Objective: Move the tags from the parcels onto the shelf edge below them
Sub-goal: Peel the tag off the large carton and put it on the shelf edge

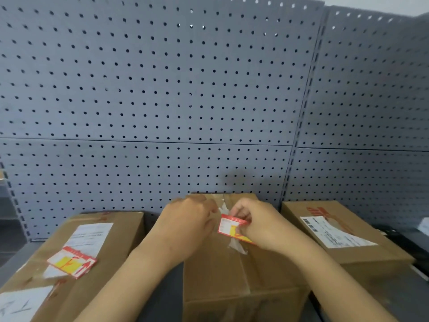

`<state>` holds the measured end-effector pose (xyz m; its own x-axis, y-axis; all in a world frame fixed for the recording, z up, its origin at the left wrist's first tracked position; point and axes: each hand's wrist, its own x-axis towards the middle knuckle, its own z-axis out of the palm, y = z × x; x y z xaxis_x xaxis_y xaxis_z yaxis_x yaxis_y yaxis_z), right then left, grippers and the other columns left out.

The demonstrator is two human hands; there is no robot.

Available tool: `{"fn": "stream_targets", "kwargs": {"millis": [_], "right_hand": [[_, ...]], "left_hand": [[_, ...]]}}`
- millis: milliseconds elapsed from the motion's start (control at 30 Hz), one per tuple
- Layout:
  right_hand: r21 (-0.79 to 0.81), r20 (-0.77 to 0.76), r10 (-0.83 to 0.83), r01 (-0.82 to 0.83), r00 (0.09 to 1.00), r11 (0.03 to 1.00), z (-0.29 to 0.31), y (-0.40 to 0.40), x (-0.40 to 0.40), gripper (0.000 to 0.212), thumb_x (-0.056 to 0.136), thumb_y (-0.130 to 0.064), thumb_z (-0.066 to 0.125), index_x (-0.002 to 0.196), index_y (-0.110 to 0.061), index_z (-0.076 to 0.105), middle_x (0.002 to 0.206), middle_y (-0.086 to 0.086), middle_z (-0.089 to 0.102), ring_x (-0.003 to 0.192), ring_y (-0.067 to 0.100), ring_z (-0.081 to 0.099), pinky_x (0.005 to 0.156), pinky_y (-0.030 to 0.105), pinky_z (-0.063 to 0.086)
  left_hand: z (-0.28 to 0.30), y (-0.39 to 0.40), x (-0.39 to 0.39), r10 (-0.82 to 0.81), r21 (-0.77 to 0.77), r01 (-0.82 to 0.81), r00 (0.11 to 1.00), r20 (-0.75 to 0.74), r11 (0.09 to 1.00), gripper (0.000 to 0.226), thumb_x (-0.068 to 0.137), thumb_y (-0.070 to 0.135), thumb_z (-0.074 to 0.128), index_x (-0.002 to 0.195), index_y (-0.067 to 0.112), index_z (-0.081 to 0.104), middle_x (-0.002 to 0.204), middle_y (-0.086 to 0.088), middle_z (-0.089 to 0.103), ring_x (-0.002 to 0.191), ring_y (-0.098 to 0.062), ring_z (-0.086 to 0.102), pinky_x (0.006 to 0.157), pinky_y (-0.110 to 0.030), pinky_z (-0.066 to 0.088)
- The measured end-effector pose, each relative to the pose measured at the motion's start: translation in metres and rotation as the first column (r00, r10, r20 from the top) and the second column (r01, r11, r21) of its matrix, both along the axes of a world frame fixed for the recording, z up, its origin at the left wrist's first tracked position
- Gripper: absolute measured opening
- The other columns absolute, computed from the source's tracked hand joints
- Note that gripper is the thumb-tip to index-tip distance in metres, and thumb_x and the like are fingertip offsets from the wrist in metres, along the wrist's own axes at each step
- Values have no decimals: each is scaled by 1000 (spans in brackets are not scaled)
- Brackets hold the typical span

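Three cardboard parcels sit before the grey pegboard wall [162,89]; I see both hands over the middle parcel [232,275]. My right hand [262,224] pinches a red-and-yellow tag [228,227] lying on that parcel's top. My left hand [185,226] has curled fingers; whether they grip anything, I cannot tell. Another tag [72,263] lies on the left parcel [111,228].

Behind everything I see a grey pegboard wall [162,89], its panels meeting at a horizontal seam. A slotted upright post [301,126] splits it from a second pegboard section [371,101] to the right. A dark object I can't identify [394,235] sits at far right.
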<state>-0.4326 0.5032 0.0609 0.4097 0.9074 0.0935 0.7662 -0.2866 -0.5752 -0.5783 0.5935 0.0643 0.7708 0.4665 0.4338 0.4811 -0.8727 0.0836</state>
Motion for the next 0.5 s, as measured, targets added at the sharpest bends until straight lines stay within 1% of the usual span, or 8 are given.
{"fn": "stream_targets", "kwargs": {"millis": [67,133,167,233,267,333,400,500], "right_hand": [[35,27,5,-6,1000,999,0,-9,-1,25,88,-5,57,90,-30,57,88,-17,58,82,2,56,73,26,51],[108,79,-19,10,997,994,-1,-21,-3,21,89,-7,57,96,-27,59,92,-11,63,84,5,59,73,26,53],[153,139,-38,17,990,988,-3,-28,-2,19,89,-9,57,99,-26,59,95,-8,64,85,7,60,75,28,53],[210,267,-63,5,962,978,-6,-45,3,15,90,-14,58,101,-24,57,100,-5,63,89,13,60,78,34,53],[217,311,-60,-9,948,976,-6,-55,6,13,90,-15,57,100,-23,56,101,-4,62,90,15,59,78,37,53],[208,366,-51,-29,929,978,-8,-75,16,11,90,-14,55,98,-22,56,101,-3,61,89,17,58,76,41,52],[220,392,-63,-27,918,975,-10,-97,27,13,89,-13,55,98,-22,57,100,-2,62,89,18,57,74,42,51],[253,404,-122,18,907,967,-13,-135,45,16,87,-11,57,100,-21,58,100,1,63,90,20,56,72,40,49]], "left_hand": [[0,-7,6,-10,31,10,1000,-3,999,24,95,30,44,114,26,58,114,6,61,99,-20,58,84,-31,47],[1,-17,10,-13,63,14,1000,-26,998,24,94,34,47,114,27,58,113,6,61,101,-21,58,84,-31,46],[1,-22,13,-23,88,26,999,-38,996,21,91,34,53,110,26,61,107,6,63,97,-21,60,81,-32,48],[5,-36,19,-49,152,59,997,-66,987,13,81,33,69,91,24,68,86,5,68,78,-20,65,66,-34,54],[7,-44,22,-75,163,84,995,-60,983,11,80,32,71,87,24,68,83,5,69,74,-19,66,63,-33,54],[8,-63,32,-158,131,168,984,-83,977,16,90,34,56,100,25,65,99,4,67,88,-19,64,72,-32,51],[6,-80,47,-233,141,236,972,-39,962,24,96,38,42,113,29,56,112,7,61,98,-15,59,79,-28,47],[6,-111,76,-287,153,291,957,-49,944,27,95,43,41,117,31,52,113,8,58,99,-14,56,83,-27,49]]}}
